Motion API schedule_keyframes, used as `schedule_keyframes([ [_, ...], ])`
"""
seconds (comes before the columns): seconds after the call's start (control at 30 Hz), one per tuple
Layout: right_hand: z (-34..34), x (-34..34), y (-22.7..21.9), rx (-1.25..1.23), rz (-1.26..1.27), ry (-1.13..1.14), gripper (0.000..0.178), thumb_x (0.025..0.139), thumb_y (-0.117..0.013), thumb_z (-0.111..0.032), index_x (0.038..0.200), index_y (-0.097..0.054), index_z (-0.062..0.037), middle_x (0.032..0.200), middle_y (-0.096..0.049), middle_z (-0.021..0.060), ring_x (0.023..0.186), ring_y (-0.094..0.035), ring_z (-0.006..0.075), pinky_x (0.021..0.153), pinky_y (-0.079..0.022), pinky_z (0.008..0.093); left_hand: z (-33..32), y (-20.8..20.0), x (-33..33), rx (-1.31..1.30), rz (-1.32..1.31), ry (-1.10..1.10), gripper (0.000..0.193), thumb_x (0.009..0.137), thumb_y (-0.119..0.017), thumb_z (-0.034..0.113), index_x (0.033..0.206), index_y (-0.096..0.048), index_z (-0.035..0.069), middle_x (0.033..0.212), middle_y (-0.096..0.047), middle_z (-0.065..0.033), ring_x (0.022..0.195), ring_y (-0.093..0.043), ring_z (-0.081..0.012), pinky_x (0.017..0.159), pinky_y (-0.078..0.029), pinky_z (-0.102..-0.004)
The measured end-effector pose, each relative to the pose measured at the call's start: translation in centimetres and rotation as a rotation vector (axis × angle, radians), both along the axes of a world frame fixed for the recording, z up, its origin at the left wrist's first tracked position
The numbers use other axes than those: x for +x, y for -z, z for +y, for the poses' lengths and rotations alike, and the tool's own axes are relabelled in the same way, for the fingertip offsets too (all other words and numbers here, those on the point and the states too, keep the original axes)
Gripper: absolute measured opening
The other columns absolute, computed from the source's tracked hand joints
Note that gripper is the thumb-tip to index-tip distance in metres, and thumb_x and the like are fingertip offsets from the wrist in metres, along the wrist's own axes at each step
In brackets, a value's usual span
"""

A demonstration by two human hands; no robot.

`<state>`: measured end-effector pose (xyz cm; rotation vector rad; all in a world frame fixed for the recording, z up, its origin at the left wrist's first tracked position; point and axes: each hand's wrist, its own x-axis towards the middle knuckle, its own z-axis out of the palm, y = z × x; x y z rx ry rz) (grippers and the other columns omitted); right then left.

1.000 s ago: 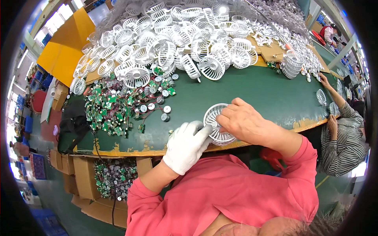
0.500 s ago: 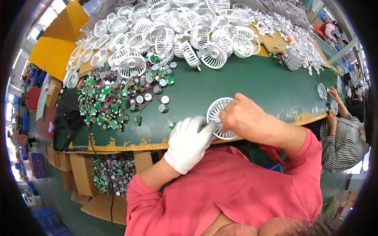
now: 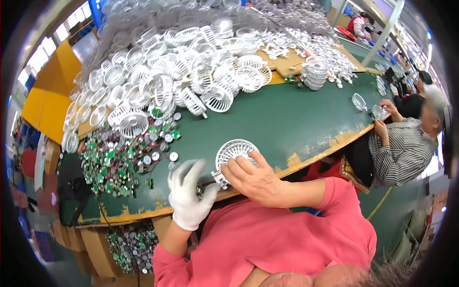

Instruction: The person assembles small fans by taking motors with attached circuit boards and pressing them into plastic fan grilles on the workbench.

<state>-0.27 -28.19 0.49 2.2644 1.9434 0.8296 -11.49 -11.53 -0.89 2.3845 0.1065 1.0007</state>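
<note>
At the front edge of the table, my bare right hand is closed on a white plastic fan cage. The cage's ribbed round face tilts up, and its small bracket end sticks out to the left below my fingers. My left hand, in a white glove, is just left of that bracket, apart from it. Its fingers are spread and slightly blurred. A small dark greenish part shows between the gloved thumb and fingers; whether they touch it I cannot tell.
Left on the green table lies a heap of small motors with green circuit boards. Behind it rises a big pile of white fan cages. A stack of cages stands far right. A co-worker in stripes sits at the right.
The gloved left hand has come off the cage and moved left, its fingers spreading. My right hand keeps the cage, now turned with its bracket showing. The whole view has shifted.
</note>
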Motion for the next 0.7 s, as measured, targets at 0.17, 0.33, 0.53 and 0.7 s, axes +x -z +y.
schedule_keyframes([
  [0.17, -3.7, 4.3, 0.5, 0.004, 0.198, 0.293, 0.062, 0.062, -0.076, -0.029, 0.116, -0.055, -0.0091, 0.11, -0.054, 0.0074, 0.101, -0.052, 0.0217, 0.091, -0.035, 0.047, 1.4, 2.4, -0.4, -0.066, 0.054, -0.067, 0.043, 0.068, -0.072, 0.015, 0.109, -0.061, 0.006, 0.11, -0.057, -0.0116, 0.102, -0.053, -0.0321, 0.094, -0.04, -0.0427],
  [0.33, -11.9, 15.7, 2.4, 0.063, 0.028, 0.686, 0.07, 0.054, -0.083, -0.03, 0.116, -0.055, -0.012, 0.108, -0.054, 0.0057, 0.104, -0.051, 0.0244, 0.094, -0.036, 0.0483, 2.3, 4.8, -0.2, 0.1, 0.149, -0.184, 0.037, 0.069, -0.071, 0.015, 0.104, -0.063, 0.009, 0.107, -0.057, -0.01, 0.101, -0.052, -0.0306, 0.093, -0.038, -0.042],
  [0.53, -22.0, 30.5, 5.4, 0.063, -0.119, 1.027, 0.065, 0.062, -0.078, -0.025, 0.121, -0.053, -0.0137, 0.123, -0.052, 0.0055, 0.118, -0.048, 0.022, 0.103, -0.033, 0.0485, 2.4, 5.2, 1.0, 0.147, 0.193, -0.191, 0.036, 0.069, -0.072, 0.017, 0.103, -0.064, 0.011, 0.107, -0.057, -0.009, 0.104, -0.053, -0.0297, 0.093, -0.038, -0.0425],
  [0.7, -19.9, 29.0, 4.2, 0.324, -0.218, 0.829, 0.065, 0.072, -0.073, -0.017, 0.131, -0.047, -0.0111, 0.132, -0.048, 0.0088, 0.123, -0.044, 0.0256, 0.102, -0.032, 0.0443, 2.3, 4.6, 0.4, 0.184, 0.194, -0.189, 0.038, 0.07, -0.073, 0.018, 0.106, -0.062, 0.014, 0.108, -0.055, -0.0075, 0.105, -0.051, -0.0286, 0.093, -0.038, -0.0412],
])
